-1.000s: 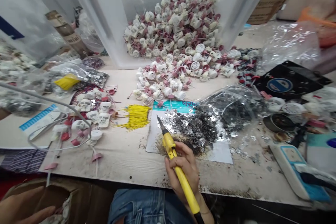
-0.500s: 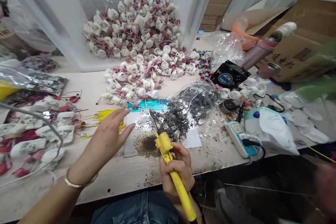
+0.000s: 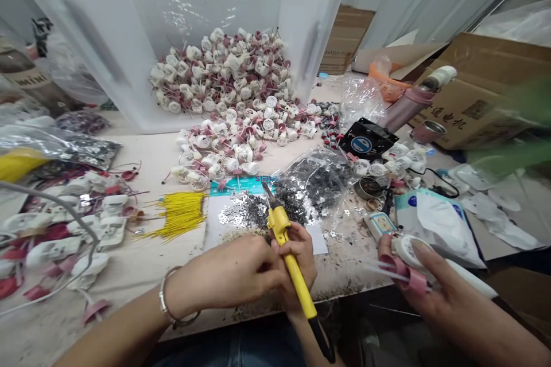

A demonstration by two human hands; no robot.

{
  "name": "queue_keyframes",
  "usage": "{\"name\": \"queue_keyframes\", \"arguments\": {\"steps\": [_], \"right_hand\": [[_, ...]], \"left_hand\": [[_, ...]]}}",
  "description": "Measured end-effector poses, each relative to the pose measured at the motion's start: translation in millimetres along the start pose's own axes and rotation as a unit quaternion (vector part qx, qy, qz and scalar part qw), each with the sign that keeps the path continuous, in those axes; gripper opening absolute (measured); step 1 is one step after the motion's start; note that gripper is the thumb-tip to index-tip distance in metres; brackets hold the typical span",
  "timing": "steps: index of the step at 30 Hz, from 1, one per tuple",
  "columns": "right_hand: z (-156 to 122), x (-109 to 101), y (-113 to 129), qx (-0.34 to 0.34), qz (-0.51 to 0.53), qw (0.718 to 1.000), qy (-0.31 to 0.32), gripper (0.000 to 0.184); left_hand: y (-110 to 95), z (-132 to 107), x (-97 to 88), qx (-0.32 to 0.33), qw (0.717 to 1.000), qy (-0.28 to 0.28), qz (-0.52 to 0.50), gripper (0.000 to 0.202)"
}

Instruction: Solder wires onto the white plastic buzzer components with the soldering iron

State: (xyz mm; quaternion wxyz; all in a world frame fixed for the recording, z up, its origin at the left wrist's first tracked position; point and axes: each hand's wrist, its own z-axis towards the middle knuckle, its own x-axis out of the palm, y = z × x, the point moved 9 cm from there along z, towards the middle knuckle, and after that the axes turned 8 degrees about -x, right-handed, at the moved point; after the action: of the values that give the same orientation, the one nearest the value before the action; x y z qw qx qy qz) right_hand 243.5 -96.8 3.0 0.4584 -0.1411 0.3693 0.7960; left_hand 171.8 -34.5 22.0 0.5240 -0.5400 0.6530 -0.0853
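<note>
A yellow soldering iron [image 3: 298, 278] lies in the grip of my right hand [image 3: 299, 246], its metal tip slanting up and away over small metal pieces. My left hand [image 3: 232, 269], with a bracelet at the wrist, has come up against my right hand. Its fingers are bent together, and their tips are hidden, so what they hold cannot be made out. Beneath the tip, silvery and dark small metal pieces [image 3: 241, 209] are heaped on a white sheet [image 3: 213, 223]. To the left lies a bundle of yellow wires [image 3: 183, 215].
Another person's hand [image 3: 447, 287] reaches in at the right with a white and pink part [image 3: 415, 281]. Behind stands a translucent bin [image 3: 124, 69] with piled white and pink parts [image 3: 232, 69]. A black fan [image 3: 365, 139] and power strip [image 3: 381, 223] stand right.
My left hand has moved right from the yellow wires to my right hand, and its fingers have closed. Another person's hand with a white and pink part has entered at the right.
</note>
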Motion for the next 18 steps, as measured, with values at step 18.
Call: {"name": "queue_keyframes", "arguments": {"steps": [18], "right_hand": [[-39.0, -28.4, -87.1, -0.328, -0.289, 0.828, 0.352, 0.042]], "left_hand": [[-110.6, 176.3, 53.0, 0.014, 0.993, 0.118, -0.015, 0.078]]}}
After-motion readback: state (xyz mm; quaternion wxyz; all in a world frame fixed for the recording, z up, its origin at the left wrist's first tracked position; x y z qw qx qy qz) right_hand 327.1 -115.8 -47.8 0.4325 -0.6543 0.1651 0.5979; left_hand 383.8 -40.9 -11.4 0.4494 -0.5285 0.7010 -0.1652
